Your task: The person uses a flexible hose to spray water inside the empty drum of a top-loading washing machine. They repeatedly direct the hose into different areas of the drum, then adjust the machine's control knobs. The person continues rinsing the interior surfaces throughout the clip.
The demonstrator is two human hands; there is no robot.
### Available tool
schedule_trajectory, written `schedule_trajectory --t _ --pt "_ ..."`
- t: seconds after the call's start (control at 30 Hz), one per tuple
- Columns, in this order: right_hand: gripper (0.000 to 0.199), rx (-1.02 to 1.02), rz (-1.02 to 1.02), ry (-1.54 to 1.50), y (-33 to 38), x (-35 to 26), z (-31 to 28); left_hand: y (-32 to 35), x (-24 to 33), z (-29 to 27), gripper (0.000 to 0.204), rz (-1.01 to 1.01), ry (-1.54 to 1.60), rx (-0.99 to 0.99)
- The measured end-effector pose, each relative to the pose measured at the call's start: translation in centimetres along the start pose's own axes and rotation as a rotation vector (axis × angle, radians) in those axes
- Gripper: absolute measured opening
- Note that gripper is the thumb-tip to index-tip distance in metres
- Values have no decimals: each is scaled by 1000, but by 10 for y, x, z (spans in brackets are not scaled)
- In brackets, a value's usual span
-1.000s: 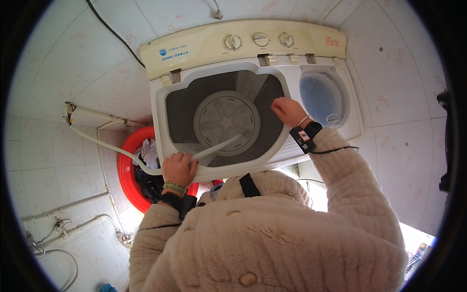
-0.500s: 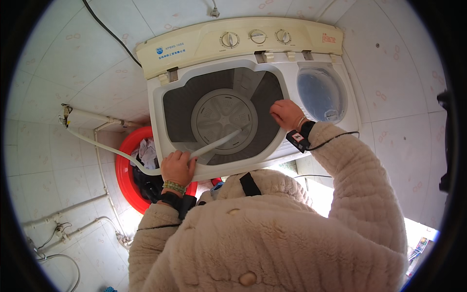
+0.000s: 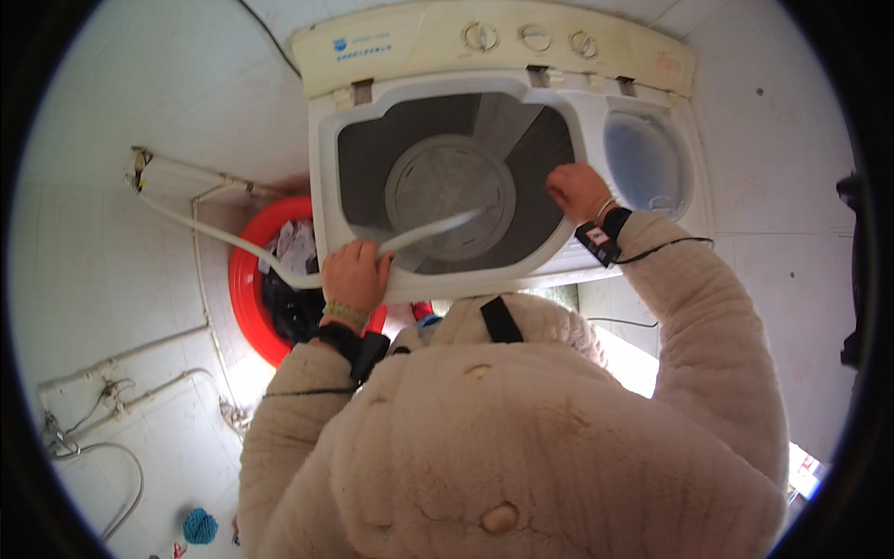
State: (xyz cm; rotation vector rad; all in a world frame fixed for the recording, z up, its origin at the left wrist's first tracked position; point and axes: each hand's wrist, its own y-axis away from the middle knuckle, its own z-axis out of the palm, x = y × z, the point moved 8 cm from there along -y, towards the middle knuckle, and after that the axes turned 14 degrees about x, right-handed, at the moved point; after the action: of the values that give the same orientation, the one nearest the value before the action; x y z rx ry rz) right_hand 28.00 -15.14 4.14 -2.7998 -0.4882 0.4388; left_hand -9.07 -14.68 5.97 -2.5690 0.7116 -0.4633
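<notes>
A white twin-tub washing machine (image 3: 521, 272) stands in front of me with its wash tub (image 3: 368, 177) uncovered. My left hand (image 3: 356, 278) wraps round a pale hose (image 3: 228, 238) at the tub's near left rim. The hose's free end (image 3: 456, 220) reaches into the tub above the round pulsator (image 3: 450, 177). Over the tub's right rim hovers or rests my right hand (image 3: 579, 191); contact is unclear. Its fingers are curled in, with nothing visible in them. Beside it on the right is the smaller spin tub under a round, bluish clear lid (image 3: 643, 158).
Left of the machine sits a red basin (image 3: 248, 293) with dark and white clothes (image 3: 296, 306). The hose runs to a wall tap (image 3: 140, 168); pipes (image 3: 121, 352) line the left wall. A cream panel (image 3: 428, 39) carries three knobs. A blue scrubber-like ball (image 3: 200, 526) lies lower left.
My view has shifted, so the machine and basin appear higher and farther right. Both hands keep nearly the same places on the machine, and the left still holds the hose.
</notes>
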Motion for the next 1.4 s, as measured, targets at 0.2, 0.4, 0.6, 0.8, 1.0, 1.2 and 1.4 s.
schedule_trajectory --t 0.2,0.4,0.6,0.8,1.0,1.2,1.4 --pt "9 -32 -2 48 1 4 8 3 -11 -1 24 -71 -89 157" --pt "31 -190 119 33 -1 11 27 3 -9 -4 27 -44 -24 163" --pt "74 -351 205 -195 -35 -43 114 1 1 -14 24 46 177 215" --pt "57 -139 251 -308 -70 -83 155 1 22 -16 32 221 281 100" --pt "37 -824 -8 -291 -34 -92 175 -1 25 -11 31 241 219 32" --pt "36 -526 55 -107 -51 -75 147 -2 23 -5 27 226 176 33" --pt "30 -491 91 3 -52 -71 133 -3 21 -4 29 225 177 5"
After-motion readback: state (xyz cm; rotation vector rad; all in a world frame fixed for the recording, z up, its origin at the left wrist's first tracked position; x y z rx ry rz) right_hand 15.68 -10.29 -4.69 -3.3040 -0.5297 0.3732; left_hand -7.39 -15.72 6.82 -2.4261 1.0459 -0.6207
